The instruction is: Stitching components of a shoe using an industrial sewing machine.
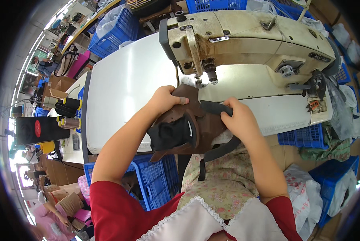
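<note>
A brown leather-like workpiece [209,128] with a black fabric lining [170,134] lies at the near edge of the sewing machine bed. Its upper end sits just below the presser foot [199,80] of the cream sewing machine [244,46]; whether it is under the foot I cannot tell. My left hand [166,100] is closed on the upper left edge of the workpiece, thumb on top. Between the fingers of my right hand [240,118] is a dark strip [215,107] at the workpiece's right side. The strip's other part [224,150] curves down towards my lap.
The white tabletop [123,80] extends left of the machine. A blue crate [151,180] stands below the near edge, and another [304,136] below right. Thread spools [69,122] are on a neighbouring table at left. Plastic bags [304,197] lie at lower right.
</note>
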### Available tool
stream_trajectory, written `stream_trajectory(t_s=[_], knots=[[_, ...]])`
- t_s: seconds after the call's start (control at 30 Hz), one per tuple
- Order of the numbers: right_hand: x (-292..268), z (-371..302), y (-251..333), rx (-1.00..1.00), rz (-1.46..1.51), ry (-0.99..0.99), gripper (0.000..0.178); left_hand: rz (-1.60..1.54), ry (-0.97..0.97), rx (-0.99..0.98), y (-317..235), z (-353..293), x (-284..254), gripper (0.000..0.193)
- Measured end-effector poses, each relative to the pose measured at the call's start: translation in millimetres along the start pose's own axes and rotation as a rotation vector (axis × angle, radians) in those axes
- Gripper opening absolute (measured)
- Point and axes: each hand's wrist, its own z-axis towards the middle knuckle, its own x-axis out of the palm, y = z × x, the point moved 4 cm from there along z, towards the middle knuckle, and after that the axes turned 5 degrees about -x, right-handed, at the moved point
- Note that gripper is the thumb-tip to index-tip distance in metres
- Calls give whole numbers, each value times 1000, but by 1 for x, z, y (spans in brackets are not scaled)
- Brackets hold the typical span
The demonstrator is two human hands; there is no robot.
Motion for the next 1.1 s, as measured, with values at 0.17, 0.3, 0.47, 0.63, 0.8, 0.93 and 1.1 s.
stream_trajectory(t_s=[0.17, 0.3, 0.47, 0.63, 0.8, 0.93, 1.1], knots=[[-5, 22, 13, -52, -258, 76, 36, 84, -41, -10, -9, 2, -1, 49], [0, 37, 22, -125, -324, 271, 29, 160, -59, 15, -14, 4, -5, 48], [9, 55, 17, -81, -289, 336, 28, 220, -49, -5, -21, 10, -7, 49], [13, 56, 12, -76, -166, 278, 36, 414, -73, -51, -27, 9, -8, 55], [0, 61, 11, -62, -64, 297, 37, 440, -65, -31, -30, 11, -9, 57], [-5, 71, 7, -45, -62, 296, 37, 307, -52, -19, -22, 17, -8, 55], [3, 76, 4, -44, -142, 303, 35, 176, -54, -40, -11, 22, -9, 55]])
